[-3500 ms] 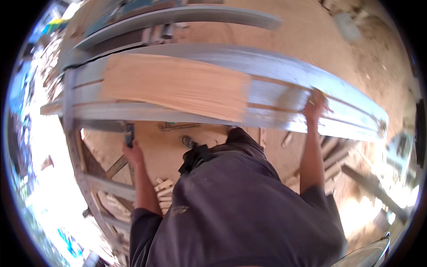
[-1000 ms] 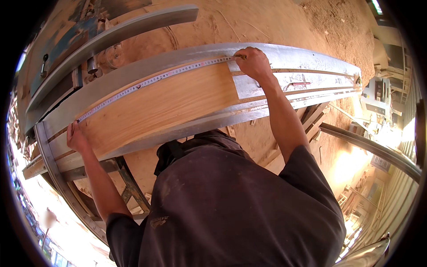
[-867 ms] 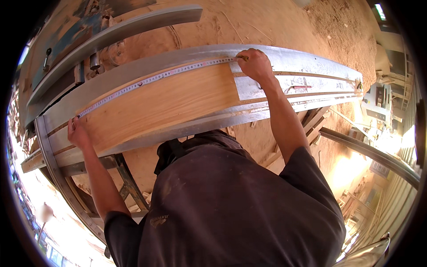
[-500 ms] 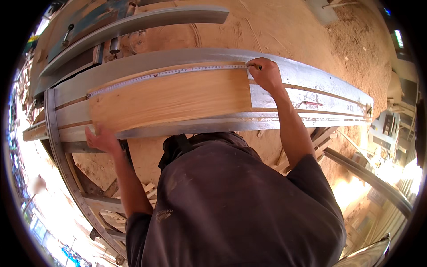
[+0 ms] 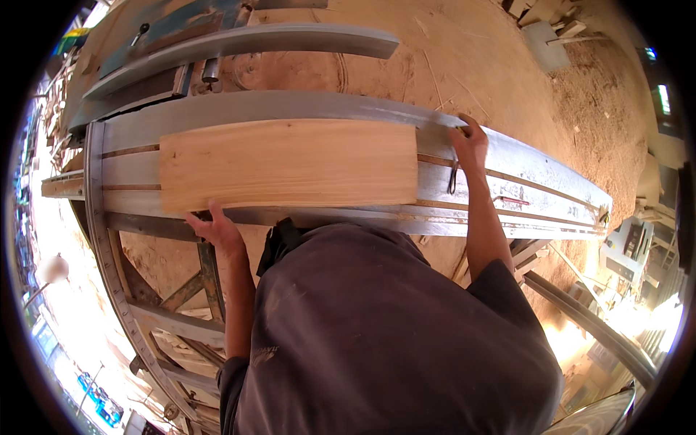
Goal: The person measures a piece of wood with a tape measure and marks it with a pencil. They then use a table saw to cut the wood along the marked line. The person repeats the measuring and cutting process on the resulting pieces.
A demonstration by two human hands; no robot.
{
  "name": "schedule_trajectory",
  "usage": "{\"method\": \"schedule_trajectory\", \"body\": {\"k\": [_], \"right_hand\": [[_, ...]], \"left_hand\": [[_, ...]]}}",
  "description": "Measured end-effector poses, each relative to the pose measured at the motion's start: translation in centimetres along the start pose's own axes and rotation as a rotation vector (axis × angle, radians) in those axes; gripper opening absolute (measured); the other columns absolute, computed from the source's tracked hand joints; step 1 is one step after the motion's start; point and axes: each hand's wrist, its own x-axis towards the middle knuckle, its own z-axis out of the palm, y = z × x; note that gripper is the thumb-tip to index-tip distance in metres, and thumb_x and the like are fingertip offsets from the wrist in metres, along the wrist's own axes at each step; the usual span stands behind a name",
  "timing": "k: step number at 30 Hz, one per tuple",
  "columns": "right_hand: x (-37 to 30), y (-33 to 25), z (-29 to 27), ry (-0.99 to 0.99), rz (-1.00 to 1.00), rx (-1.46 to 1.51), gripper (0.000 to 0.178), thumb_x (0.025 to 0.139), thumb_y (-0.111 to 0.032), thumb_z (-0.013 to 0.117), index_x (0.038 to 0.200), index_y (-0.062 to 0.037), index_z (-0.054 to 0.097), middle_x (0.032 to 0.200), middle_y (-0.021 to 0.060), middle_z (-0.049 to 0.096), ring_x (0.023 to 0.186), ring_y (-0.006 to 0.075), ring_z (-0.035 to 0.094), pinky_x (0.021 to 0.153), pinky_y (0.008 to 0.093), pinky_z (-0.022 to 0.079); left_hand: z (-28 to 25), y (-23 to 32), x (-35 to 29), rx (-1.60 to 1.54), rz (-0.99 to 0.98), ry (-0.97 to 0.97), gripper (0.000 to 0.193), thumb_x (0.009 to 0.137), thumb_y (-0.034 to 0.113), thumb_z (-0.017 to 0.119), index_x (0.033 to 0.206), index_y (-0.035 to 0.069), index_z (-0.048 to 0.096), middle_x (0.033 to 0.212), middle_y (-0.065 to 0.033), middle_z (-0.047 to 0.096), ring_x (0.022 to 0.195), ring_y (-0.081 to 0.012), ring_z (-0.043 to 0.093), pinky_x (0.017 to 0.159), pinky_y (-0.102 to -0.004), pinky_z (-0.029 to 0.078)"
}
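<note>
A pale wooden board lies flat along the metal sliding table, its long side running left to right. My left hand is at the board's near edge toward its left end. Its fingers are apart, and the fingertips reach the edge or come very close to it. Beyond the board's right end, my right hand is closed round a tape measure, which it mostly hides. A dark wrist strap hangs from that hand over the table. No tape blade is out across the board.
A slim red item lies on the table to the right. Behind stands a machine with a grey metal rail and a black-knobbed lever. A metal frame is at the lower left. Sawdust covers the floor at the far right.
The tape blade that lay along the board's far edge is gone from it. My right hand has moved right, off the board's end. My left hand has shifted right along the near edge.
</note>
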Motion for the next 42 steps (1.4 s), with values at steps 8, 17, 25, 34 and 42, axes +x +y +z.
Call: {"method": "schedule_trajectory", "body": {"k": [8,17,25,34,42], "right_hand": [[-4.6,-1.7,1.5,-0.064,-0.307,-0.129,0.049,0.084,-0.016,0.074,0.129,-0.0015,0.065,0.13,0.0192,0.065,0.127,0.0382,0.053,0.108,0.0461,0.043],[-6.2,-6.7,10.1,-0.24,-0.315,0.121,0.055,0.088,-0.019,0.071,0.135,0.0053,0.058,0.132,0.0227,0.063,0.123,0.0343,0.059,0.109,0.0419,0.043],[-6.7,-16.8,26.9,-0.244,-0.419,0.174,0.059,0.084,-0.013,0.072,0.138,0.0036,0.052,0.134,0.024,0.055,0.125,0.0378,0.053,0.107,0.0457,0.042],[-6.6,-27.2,36.1,-0.368,-0.444,0.173,0.063,0.078,-0.02,0.083,0.126,0.0057,0.053,0.124,0.0265,0.054,0.117,0.0447,0.051,0.098,0.0538,0.044],[-2.2,-30.2,35.5,-0.895,-0.196,0.351,0.033,0.095,-0.015,0.069,0.12,0.0061,0.071,0.108,0.0126,0.074,0.099,0.0181,0.063,0.092,0.0314,0.049]], "left_hand": [[1.1,-0.6,-1.0,0.246,-0.156,0.074,0.082,0.095,0.028,0.063,0.154,-0.012,0.023,0.156,-0.0351,0.027,0.143,-0.0458,0.028,0.122,-0.0494,0.02],[2.9,1.4,2.4,0.006,-0.241,0.208,0.087,0.091,0.019,0.068,0.156,-0.011,0.018,0.158,-0.0328,0.025,0.147,-0.0443,0.024,0.124,-0.0463,0.019],[6.3,2.0,11.0,-0.023,-0.226,0.254,0.086,0.09,0.016,0.067,0.156,-0.01,0.018,0.156,-0.0318,0.03,0.148,-0.0448,0.023,0.124,-0.0467,0.02],[7.0,-0.2,17.4,0.001,-0.24,0.351,0.079,0.093,0.015,0.062,0.156,-0.01,0.02,0.158,-0.0307,0.029,0.15,-0.0439,0.021,0.124,-0.0469,0.017],[6.9,0.8,17.3,-0.14,-0.29,0.359,0.086,0.093,0.018,0.065,0.157,-0.01,0.015,0.163,-0.0281,0.02,0.154,-0.0399,0.015,0.126,-0.0443,0.012]]}}
